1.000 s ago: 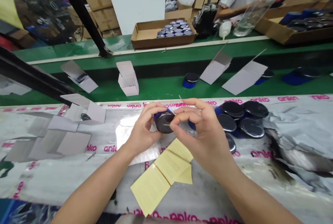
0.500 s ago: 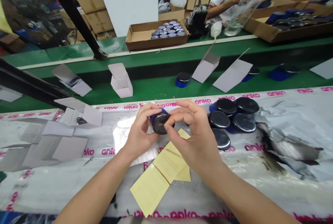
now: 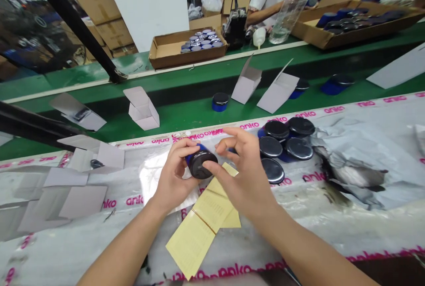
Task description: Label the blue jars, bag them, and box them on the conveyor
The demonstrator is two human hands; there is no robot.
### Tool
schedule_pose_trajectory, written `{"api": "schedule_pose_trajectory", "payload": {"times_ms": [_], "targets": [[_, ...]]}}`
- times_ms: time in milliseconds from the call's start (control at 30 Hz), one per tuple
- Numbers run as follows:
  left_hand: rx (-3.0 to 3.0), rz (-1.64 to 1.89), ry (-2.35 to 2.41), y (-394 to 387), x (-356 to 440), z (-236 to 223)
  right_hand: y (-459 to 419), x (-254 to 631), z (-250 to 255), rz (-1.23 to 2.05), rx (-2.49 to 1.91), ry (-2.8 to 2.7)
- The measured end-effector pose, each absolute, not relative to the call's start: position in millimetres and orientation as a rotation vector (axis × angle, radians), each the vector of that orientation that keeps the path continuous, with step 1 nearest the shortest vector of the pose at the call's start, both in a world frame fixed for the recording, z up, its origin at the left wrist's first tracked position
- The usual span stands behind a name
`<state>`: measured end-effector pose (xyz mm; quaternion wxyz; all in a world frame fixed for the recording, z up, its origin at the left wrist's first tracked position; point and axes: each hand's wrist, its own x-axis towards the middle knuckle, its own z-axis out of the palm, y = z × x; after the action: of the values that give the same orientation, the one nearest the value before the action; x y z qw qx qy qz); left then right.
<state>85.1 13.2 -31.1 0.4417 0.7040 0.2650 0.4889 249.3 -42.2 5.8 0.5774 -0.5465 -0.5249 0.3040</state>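
Observation:
My left hand (image 3: 177,175) is closed around a short blue cylinder with a glossy black end (image 3: 201,164), tilted so that the black end faces me. My right hand (image 3: 247,166) is beside it with the fingers apart, and the thumb tip lies at the black end. Whether the thumb presses on it I cannot tell. Beneath the hands are yellow printed leaflets (image 3: 192,241) and a clear plastic bag (image 3: 151,175). To the right of my right hand stand several similar blue cylinders with black tops (image 3: 270,146).
Open white boxes stand at the left (image 3: 102,155) and on the green conveyor (image 3: 186,113). Beyond are a cardboard tray (image 3: 166,58) of cylinders, a clear bottle (image 3: 283,25) and a white-sleeved person's arm (image 3: 265,13). Crumpled wrapping (image 3: 381,157) lies at the right.
My right hand's fingers have spread and drawn back from the cylinder, leaving the thumb by its black end. My left hand keeps its hold. The view has shifted to the right.

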Motion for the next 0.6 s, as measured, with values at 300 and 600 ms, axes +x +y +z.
{"api": "schedule_pose_trajectory", "payload": {"times_ms": [300,600], "targets": [[1.978,0.639,1.116,46,83,-40,-27,299,21,0.793,-1.311,-1.038],[1.881,0.570,1.104,164,138,2,-28,316,26,0.849,-1.421,-1.036]]}}
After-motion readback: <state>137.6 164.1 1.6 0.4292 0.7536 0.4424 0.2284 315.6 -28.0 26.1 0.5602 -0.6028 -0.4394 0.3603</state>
